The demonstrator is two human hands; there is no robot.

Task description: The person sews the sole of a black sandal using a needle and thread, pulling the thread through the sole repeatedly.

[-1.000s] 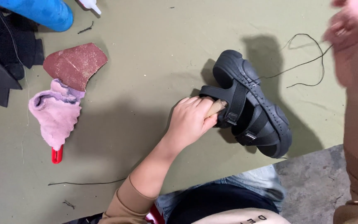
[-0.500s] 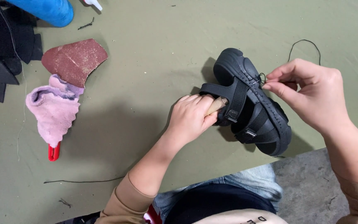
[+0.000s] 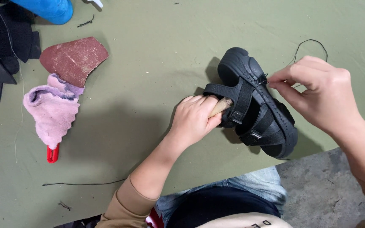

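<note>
Green table (image 3: pixel 157 50), sandal (image 3: pixel 254 105) between hands.

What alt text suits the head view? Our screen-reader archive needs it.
A person's left hand steadies a black strapped sandal on an olive-green table, gripping a tan wooden handle, while the right hand pinches black thread at its sole edge. Pink cloth lies left.

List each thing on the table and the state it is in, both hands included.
Black sandal: tilted on its side, straps buckled.
Left hand: shut on a wooden handle inside the sandal.
Right hand: pinching black thread at the sole edge.
Pink cloth: crumpled.
Sandpaper piece: lying flat.
</note>
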